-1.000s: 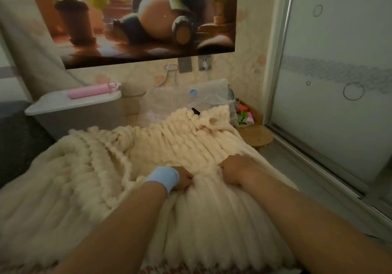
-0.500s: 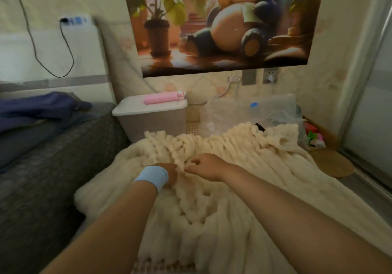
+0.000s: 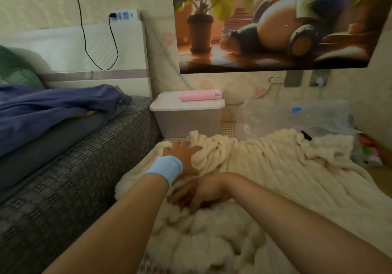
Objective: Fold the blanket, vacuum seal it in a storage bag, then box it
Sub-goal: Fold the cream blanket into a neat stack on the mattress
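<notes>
Step in hand: the fold, early stage. The blanket (image 3: 265, 167) lies spread and rumpled on the floor, near of the box (image 3: 186, 121) and the storage bag (image 3: 286, 118), right of the bed (image 3: 84, 146); no clean fold line shows yet.

Left hand (image 3: 182, 151), with the blue wristband (image 3: 164, 167), lies flat with fingers straight on the bunched far-left edge of the blanket, just near of the box. Right hand (image 3: 199, 192) crosses under the left wrist with fingers loosely extended, resting on the pile; neither hand grips anything that I can see.

Next move, my read: get hold of that left edge or a corner with both hands, pull it taut, then carry it across to the right to halve the blanket — the bunched ridge needs flattening first, or the bag will seal lumpy. The box has its lid on, with a pink roll (image 3: 199, 95) on top; both must come off later.

Versus 0.5 s ago: the view has swung left, so more of the bed shows; the hands were side by side mid-blanket — now the left has reached far toward the box and the right has dropped near and crossed below it.
</notes>
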